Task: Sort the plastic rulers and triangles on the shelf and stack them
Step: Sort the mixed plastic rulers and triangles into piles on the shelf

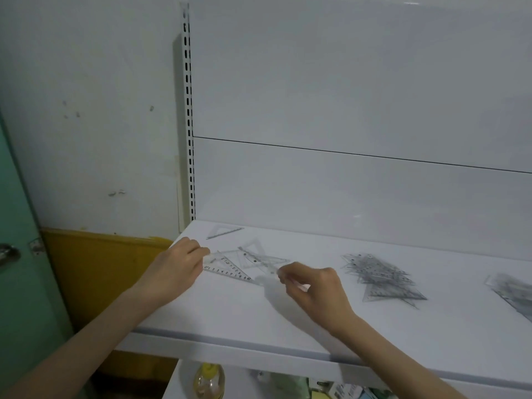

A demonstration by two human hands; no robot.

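Head view. A white shelf (230,318) runs across the lower half of the frame, in front of a white back panel (345,96) and a slotted upright (188,110).

The left hand (178,263), left of centre, has its fingers curled onto the left corner of a clear numbered triangle (227,269), which lies flat on the shelf.

The right hand (313,286), at centre, has thumb and fingers drawn together just beside the right end of a few loose clear pieces (259,257) that overlap behind the numbered triangle. Motion blur prevents telling whether it holds one.

A single triangle (224,232) lies apart, near the back left corner of the shelf. A pile of triangles (380,277) sits right of the right hand, untidy, with corners fanned out. A further heap (515,289) is cut off by the right edge of the frame.

At far left stand a green door (17,254) and a yellow panel (100,263). A bottle (208,381) shows below the shelf.
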